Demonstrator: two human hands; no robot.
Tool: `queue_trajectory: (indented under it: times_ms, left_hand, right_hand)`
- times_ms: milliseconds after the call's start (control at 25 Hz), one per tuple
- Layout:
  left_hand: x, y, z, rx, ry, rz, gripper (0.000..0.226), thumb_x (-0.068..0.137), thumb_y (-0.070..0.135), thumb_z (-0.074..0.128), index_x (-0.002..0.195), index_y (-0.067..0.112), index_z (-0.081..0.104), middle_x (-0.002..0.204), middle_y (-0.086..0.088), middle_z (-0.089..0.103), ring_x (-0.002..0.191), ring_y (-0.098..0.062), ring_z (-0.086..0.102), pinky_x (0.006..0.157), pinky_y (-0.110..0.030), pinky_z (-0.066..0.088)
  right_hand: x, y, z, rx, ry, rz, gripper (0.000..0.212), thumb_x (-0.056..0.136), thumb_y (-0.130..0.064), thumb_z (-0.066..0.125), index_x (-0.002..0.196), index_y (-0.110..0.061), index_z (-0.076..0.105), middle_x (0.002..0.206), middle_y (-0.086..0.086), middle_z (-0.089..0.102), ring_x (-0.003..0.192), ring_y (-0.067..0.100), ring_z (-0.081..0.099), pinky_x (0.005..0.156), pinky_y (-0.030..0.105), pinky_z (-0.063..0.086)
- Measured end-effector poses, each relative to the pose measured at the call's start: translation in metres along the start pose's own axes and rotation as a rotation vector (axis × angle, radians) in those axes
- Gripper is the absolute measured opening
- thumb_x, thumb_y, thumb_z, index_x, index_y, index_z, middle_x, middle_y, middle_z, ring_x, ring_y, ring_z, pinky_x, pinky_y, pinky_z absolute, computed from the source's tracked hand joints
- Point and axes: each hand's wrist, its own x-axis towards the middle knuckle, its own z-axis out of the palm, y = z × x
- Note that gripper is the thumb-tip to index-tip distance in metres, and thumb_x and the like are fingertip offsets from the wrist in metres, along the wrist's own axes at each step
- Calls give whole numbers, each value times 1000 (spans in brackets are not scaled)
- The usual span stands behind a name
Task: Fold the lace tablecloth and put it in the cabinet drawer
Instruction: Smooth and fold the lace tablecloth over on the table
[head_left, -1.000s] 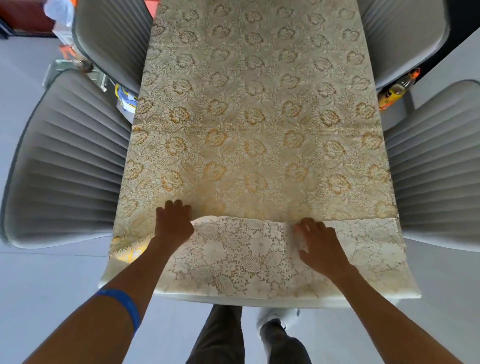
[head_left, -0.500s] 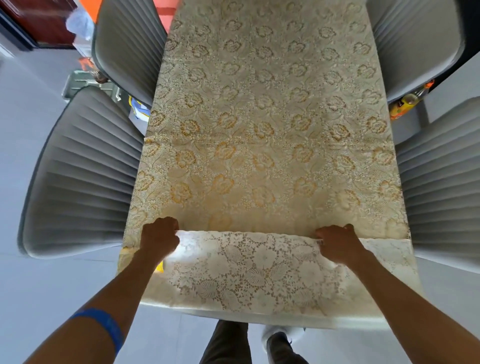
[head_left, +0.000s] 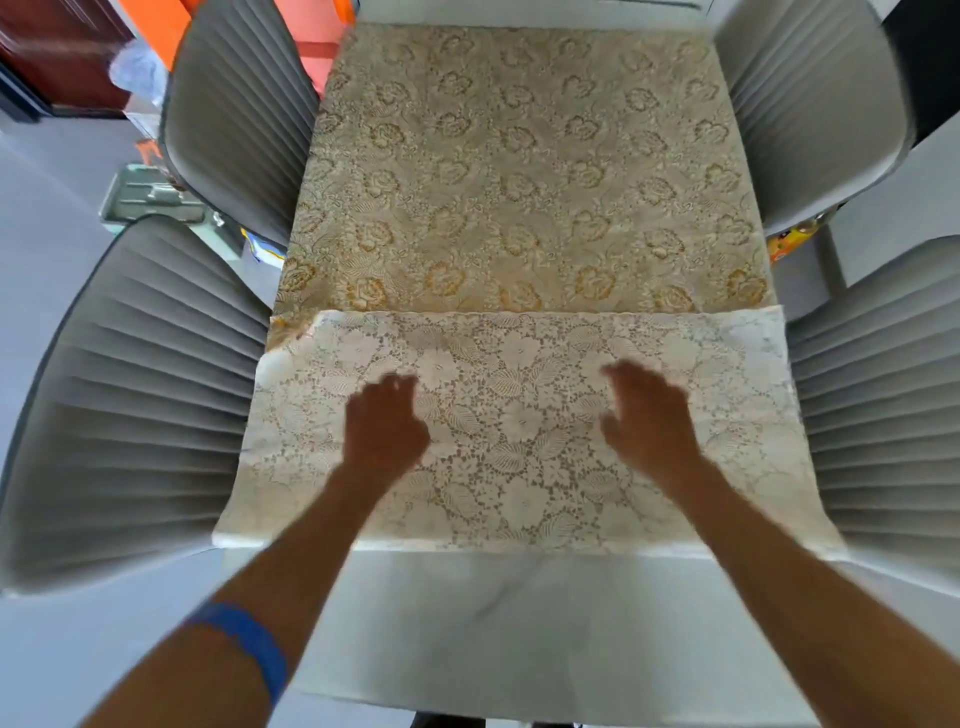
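Note:
The lace tablecloth (head_left: 519, 171), cream with gold flowers, lies along a white table (head_left: 519, 618). Its near end is folded over away from me, showing a paler underside flap (head_left: 519, 364) whose edge runs across at mid-frame. My left hand (head_left: 384, 426) hovers or rests flat on the flap left of centre, fingers apart and blurred. My right hand (head_left: 649, 415) is over the flap right of centre, fingers spread. Neither hand grips the cloth. The cabinet drawer is not in view.
Grey ribbed chairs flank the table: two on the left (head_left: 140, 395) (head_left: 239, 109) and two on the right (head_left: 883, 405) (head_left: 810, 104). Orange items (head_left: 306, 31) and clutter (head_left: 150, 197) sit on the floor at the back left. A blue wristband (head_left: 249, 644) is on my left forearm.
The hands let go of the folded edge and moved inward and back onto the flap. The fold edge now lies farther up the table, and bare table shows at the near end.

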Motion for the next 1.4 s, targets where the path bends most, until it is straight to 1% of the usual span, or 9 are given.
queue_trajectory:
  times_ms: [160,320,520,680,880,960,1080,1240,1400]
  left_hand:
    - [-108,18,49,-56,-152,274,55,63,15,68,117,14,62,123,-10,60,108,-32,59,85,-40,51]
    - [-136,-2,74,120,-156,312,66,40,3,79,104,6,66,106,-19,67,87,-37,66,67,-38,58]
    - [-117,1,66,204,-197,395,46,35,9,88,77,11,71,67,-2,65,55,-22,63,38,-24,49]
    - [-150,-5,77,224,-396,378,44,84,17,55,129,16,55,122,-2,61,107,-23,60,81,-32,51]
    - [-172,-12,62,32,-656,337,32,83,31,52,115,29,52,121,9,57,113,-14,52,93,-29,44]
    - [-130,-13,46,-25,-593,297,28,87,33,52,114,29,54,122,9,59,112,-12,54,95,-29,45]
    - [-59,-1,22,-87,-420,204,25,92,24,50,117,25,54,125,4,61,114,-16,55,98,-34,47]
    - [17,23,10,-30,-494,229,50,86,8,54,132,26,52,145,-2,46,130,-23,45,106,-42,42]
    - [49,28,32,91,-381,203,68,89,29,61,149,28,27,160,-10,15,143,-34,23,110,-51,34]
  right_hand:
    - [-111,0,53,-18,-307,-109,70,71,-17,62,139,-20,46,148,4,44,131,30,47,100,44,43]
    - [-152,30,78,-270,-196,15,53,56,-1,74,109,-3,67,107,19,66,87,40,64,73,49,53]
    - [-149,30,65,-391,-154,-58,27,53,5,71,78,-3,70,68,14,63,55,32,60,66,45,54]
    - [-188,29,61,-255,-260,-44,39,35,0,83,72,-5,72,59,11,62,46,30,59,58,41,54]
    - [-226,15,47,-187,-444,37,50,14,-10,83,62,-10,67,53,6,59,41,26,56,43,35,49]
    - [-194,12,30,-223,-449,-8,40,40,-15,81,77,-13,67,68,5,64,56,25,62,54,37,50]
    - [-124,14,19,-120,-373,38,32,82,-12,49,113,-18,56,109,1,63,94,22,60,81,36,47]
    - [-30,20,8,124,-295,191,51,80,2,48,128,-18,49,129,5,55,110,26,57,93,42,49]
    - [20,43,29,13,-361,153,76,80,-8,58,148,-19,24,160,8,18,141,33,30,101,47,43]
